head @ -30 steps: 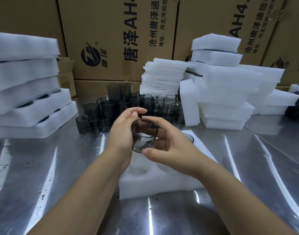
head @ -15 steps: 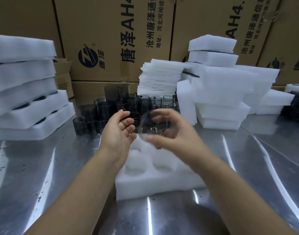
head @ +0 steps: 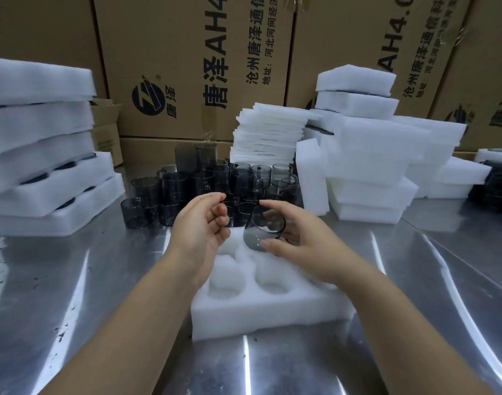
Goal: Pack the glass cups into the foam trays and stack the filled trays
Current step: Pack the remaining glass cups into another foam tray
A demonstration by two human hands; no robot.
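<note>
Glass cup (head: 262, 228) sat tilted in my right hand (head: 306, 246), pinched between thumb and fingers above the foam tray (head: 272, 315); my left hand (head: 201, 226) hung spread just beside it, not touching.

Two bare forearms, bare L hand (head: 200, 226), bare R hand (head: 306, 249), nails prob. short.

Steel bench (head: 73, 280) carrying a foam tray (head: 272, 315) at centre front, clustered glass cups (head: 187, 189) behind it, stacked trays (head: 44, 195) left, foam blocks (head: 366, 181) right; far-right dark items (head: 497, 192) possibly more cups.
</note>
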